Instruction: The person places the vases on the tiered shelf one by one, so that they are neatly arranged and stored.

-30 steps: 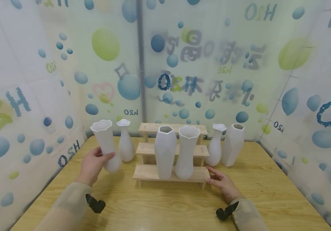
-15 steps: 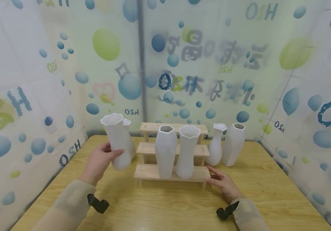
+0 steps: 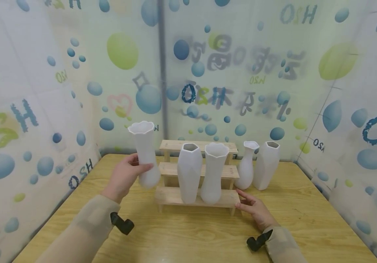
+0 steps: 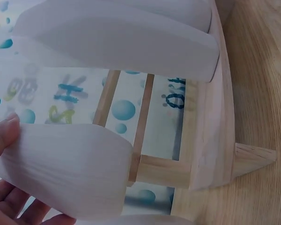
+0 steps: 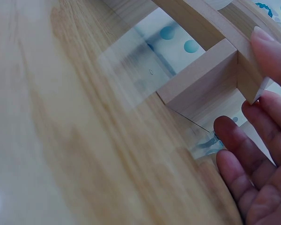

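Observation:
My left hand grips a white vase with a scalloped rim, its thumb on the near side. The vase is raised beside the left end of a three-step wooden stand, its base close to the steps in the left wrist view. On the lowest step stand a faceted white vase and another scalloped vase. My right hand pinches the right end of that step, thumb above and a fingertip at the underside.
Right of the stand, a narrow-necked white vase and a faceted white vase stand on the wooden table. A vase on the left is hidden behind the held one. Printed curtains surround the table.
My left hand has carried the scalloped vase rightward and up toward the stand, now covering the narrow-necked vase on the left. The right hand stays at the step's end.

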A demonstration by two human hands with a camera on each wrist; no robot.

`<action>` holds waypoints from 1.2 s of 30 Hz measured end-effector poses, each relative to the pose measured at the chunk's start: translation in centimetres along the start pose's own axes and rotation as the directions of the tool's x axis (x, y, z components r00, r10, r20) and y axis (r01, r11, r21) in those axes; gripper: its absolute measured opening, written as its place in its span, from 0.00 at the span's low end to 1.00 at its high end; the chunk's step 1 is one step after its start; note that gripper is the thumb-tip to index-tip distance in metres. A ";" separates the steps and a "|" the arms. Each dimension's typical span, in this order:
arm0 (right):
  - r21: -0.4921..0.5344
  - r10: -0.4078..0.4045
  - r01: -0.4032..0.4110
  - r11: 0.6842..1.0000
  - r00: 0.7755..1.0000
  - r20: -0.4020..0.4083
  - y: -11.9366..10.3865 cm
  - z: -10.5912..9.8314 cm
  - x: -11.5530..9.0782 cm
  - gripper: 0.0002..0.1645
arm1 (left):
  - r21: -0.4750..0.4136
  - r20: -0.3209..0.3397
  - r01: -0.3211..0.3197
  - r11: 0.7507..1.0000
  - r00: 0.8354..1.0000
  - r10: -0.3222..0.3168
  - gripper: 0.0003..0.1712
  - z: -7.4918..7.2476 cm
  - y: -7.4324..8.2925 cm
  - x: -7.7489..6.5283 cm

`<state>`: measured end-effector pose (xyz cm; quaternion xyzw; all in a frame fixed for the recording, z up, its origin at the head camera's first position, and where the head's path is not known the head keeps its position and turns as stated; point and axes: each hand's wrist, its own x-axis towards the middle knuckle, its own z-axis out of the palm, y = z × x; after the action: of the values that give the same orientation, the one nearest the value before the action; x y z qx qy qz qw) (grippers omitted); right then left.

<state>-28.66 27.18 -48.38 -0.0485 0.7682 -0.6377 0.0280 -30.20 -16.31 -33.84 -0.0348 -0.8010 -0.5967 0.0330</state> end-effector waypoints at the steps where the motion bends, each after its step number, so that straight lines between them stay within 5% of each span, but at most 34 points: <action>1: 0.000 0.000 0.000 1.000 1.000 -0.001 0.0 0.0 0.0 0.37 | -0.003 0.001 -0.004 1.000 1.000 0.004 0.42 0.2 0.1 0.1; 22: 0.003 -0.003 0.003 1.000 1.000 0.006 0.1 0.0 0.0 0.37 | -0.014 0.034 -0.024 1.000 0.999 0.024 0.38 3.4 2.4 2.9; 36: 0.004 -0.003 0.003 1.000 1.000 0.000 0.4 -0.1 0.2 0.39 | -0.061 0.022 -0.097 0.993 0.995 0.099 0.30 5.7 2.6 4.7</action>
<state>-28.90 27.34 -48.74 -0.0496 0.7670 -0.6391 0.0271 -34.68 -9.98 -32.57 -0.0823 -0.7805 -0.6176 0.0513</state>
